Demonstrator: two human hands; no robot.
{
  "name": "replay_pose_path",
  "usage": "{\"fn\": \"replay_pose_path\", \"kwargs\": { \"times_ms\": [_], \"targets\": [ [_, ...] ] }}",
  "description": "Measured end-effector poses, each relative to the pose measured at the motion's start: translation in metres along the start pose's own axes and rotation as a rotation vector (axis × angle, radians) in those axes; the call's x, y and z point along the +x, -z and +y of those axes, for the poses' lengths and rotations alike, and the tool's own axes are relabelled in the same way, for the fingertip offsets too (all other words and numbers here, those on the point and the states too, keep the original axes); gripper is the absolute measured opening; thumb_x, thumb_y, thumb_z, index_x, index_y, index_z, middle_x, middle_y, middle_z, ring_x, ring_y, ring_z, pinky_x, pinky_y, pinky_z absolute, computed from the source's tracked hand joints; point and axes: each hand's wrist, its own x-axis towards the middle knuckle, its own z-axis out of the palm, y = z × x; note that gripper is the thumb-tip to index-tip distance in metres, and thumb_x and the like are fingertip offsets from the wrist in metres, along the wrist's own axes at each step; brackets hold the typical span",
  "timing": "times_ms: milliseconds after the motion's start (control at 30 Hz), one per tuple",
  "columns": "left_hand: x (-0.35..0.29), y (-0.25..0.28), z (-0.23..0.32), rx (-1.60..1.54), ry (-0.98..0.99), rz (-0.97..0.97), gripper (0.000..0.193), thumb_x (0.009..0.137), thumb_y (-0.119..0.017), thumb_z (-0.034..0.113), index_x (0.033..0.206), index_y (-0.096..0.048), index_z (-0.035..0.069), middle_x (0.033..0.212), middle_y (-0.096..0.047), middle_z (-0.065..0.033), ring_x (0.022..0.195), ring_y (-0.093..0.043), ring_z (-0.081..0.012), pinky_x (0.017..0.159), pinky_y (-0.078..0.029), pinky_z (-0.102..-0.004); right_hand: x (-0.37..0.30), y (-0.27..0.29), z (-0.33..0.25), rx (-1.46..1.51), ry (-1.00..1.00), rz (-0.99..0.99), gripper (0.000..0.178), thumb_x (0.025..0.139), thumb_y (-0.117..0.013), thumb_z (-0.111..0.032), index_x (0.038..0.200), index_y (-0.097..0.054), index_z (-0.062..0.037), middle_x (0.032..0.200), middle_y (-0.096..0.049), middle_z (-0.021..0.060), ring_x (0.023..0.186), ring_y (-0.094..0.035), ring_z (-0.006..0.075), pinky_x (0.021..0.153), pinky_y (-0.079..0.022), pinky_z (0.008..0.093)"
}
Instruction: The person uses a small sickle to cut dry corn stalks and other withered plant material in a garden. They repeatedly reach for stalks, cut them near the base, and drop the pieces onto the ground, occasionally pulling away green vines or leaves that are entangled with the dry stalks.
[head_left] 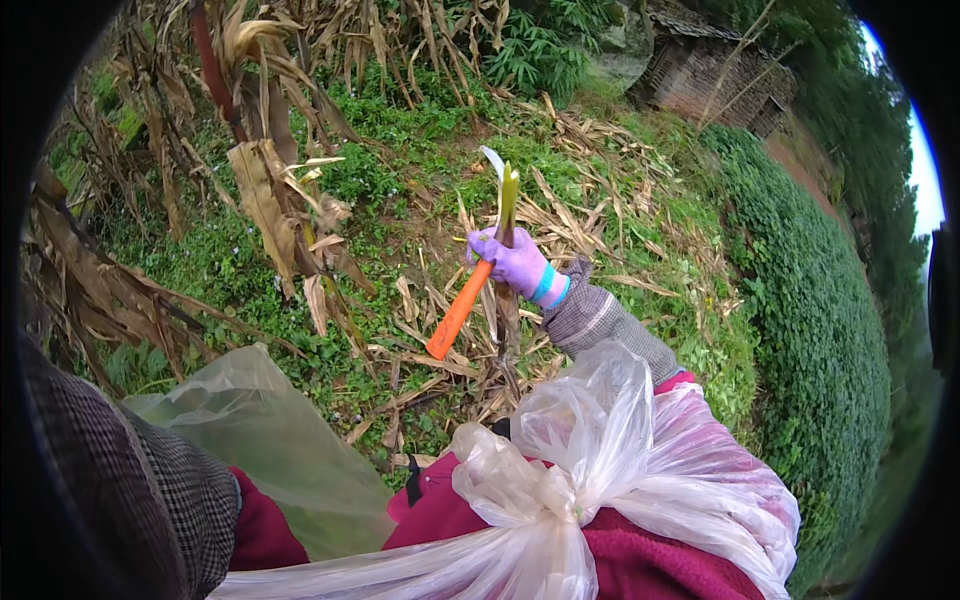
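Observation:
My right hand (515, 262), in a purple glove with a turquoise cuff band, is closed around a corn stalk (508, 200) at the middle of the view. The stalk stands nearly upright, its top end split and yellow-green, its lower part wrapped in dry brown husk. An orange handle (458, 315) of a hand tool slants down to the left from the same grip. A thin pale curved strip (493, 162) rises beside the stalk top; I cannot tell whether it is the tool's blade. My left arm (190, 500) shows at the lower left, its hand out of view.
Dry standing corn stalks (270, 200) crowd the left. Fallen dry leaves (570, 215) lie over green weeds. Clear plastic sheeting (550, 490) is knotted around my waist, with another sheet (270, 440) hanging left. A leafy green bank (810, 300) borders the right; a brick building (705, 80) stands behind.

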Motion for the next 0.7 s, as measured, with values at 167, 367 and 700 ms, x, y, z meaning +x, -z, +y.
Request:
{"fn": "replay_pose_path", "kwargs": {
  "times_ms": [167,367,700],
  "targets": [
    [0.003,-0.006,-0.002,-0.026,0.006,-0.034,0.039,0.086,-0.059,0.023,0.115,-0.05,-0.002,0.097,-0.057,-0.017,0.088,-0.057,-0.0277,0.077,-0.047,-0.0381,-0.012,-0.006,-0.007,-0.041,0.033,0.026,0.027,0.089,-0.061,-0.032,0.079,-0.063,-0.0066,0.065,-0.054,-0.0046,0.053,-0.042,0.0041,0.048,-0.035,0.0197],
    [0.001,0.003,0.001,-0.003,0.028,-0.068,0.04,0.086,-0.059,0.024,0.115,-0.051,-0.002,0.098,-0.057,-0.0167,0.089,-0.057,-0.0272,0.079,-0.047,-0.0382,-0.014,-0.006,-0.01,-0.041,0.076,0.011,0.028,0.089,-0.06,-0.032,0.079,-0.063,-0.0063,0.066,-0.054,-0.0036,0.055,-0.043,0.0053,0.052,-0.036,0.0215],
    [-0.007,0.027,0.015,0.105,0.077,-0.099,0.041,0.087,-0.058,0.027,0.115,-0.051,-0.003,0.099,-0.057,-0.0161,0.091,-0.057,-0.0262,0.081,-0.047,-0.0383,-0.02,-0.032,-0.018,-0.077,0.152,-0.004,0.033,0.089,-0.061,-0.036,0.076,-0.063,-0.006,0.069,-0.056,-0.0022,0.06,-0.046,0.0061,0.055,-0.038,0.0231]
  ]
}}
